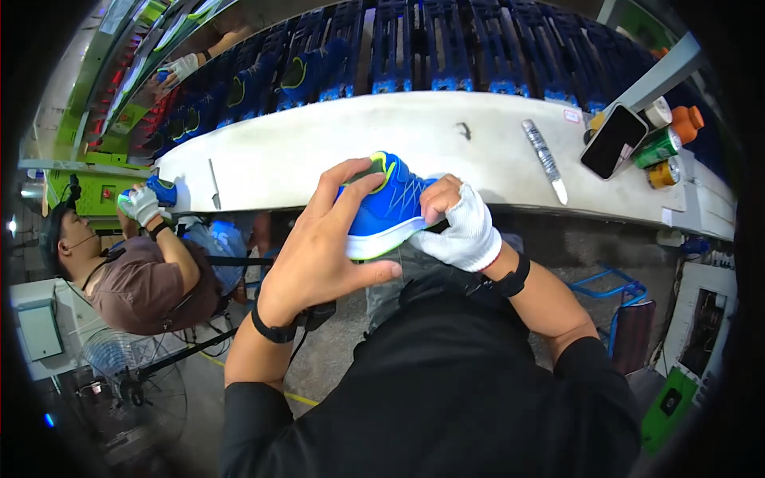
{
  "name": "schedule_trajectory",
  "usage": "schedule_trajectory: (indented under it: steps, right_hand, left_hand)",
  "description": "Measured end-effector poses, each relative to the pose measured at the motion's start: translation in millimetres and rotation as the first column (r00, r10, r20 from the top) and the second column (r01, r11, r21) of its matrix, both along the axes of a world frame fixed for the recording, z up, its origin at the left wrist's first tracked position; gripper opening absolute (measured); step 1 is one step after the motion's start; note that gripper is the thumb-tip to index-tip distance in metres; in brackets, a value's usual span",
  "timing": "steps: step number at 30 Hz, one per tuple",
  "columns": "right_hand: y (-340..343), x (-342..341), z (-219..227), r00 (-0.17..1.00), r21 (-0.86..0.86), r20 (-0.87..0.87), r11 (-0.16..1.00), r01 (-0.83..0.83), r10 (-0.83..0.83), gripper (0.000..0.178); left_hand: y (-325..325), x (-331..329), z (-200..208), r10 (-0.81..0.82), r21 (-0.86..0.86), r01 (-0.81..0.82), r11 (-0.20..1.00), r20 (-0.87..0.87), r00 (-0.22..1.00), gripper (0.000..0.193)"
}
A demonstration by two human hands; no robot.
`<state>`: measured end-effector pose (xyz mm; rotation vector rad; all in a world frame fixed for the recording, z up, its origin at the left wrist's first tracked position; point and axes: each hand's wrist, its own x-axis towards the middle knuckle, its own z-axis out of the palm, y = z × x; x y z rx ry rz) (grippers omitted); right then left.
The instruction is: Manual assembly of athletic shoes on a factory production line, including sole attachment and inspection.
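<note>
A blue sneaker [384, 213] with a white sole and lime-green trim is held between my two hands, just in front of the table's near edge. My bare left hand [315, 239] is closed round its heel end, fingers over the collar and thumb below the sole. At the toe, my right hand [464, 231], in a white glove with bare fingertips, grips the shoe with its fingers curled. The underside of the toe is hidden by that hand. A dark scrap [464, 130] lies on the white table [303, 151] beyond the shoe.
A slatted conveyor [390, 52] carries blue shoes [295, 73] behind the table. A foil-wrapped tool [544, 159], a thin blade [213, 185], a phone [613, 142] and drink cans [658, 149] lie on the table. At left, a co-worker [151, 287] handles another shoe near a fan [135, 386].
</note>
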<state>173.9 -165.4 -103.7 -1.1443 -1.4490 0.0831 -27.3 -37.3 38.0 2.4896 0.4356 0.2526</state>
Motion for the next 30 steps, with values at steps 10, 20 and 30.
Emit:
schedule_trajectory:
  steps: [10, 20, 30]
  right_hand:
    - [20, -7, -2, 0.987, -0.063, -0.146, 0.995, -0.083, 0.073, 0.066]
    - [20, 4, -14, 0.934, -0.436, -0.356, 0.888, -0.145, -0.022, 0.038]
    - [-30, 17, 27, 0.998, -0.257, 0.020, 0.964, 0.065, -0.062, 0.096]
  left_hand:
    - [28, -22, -44, -0.033, 0.120, 0.003, 0.993, 0.249, 0.968, 0.078]
    - [4, -18, -44, -0.023, 0.186, -0.028, 0.982, 0.267, 0.963, 0.074]
    - [-8, 10, -32, 0.053, 0.010, -0.065, 0.998, 0.452, 0.890, 0.102]
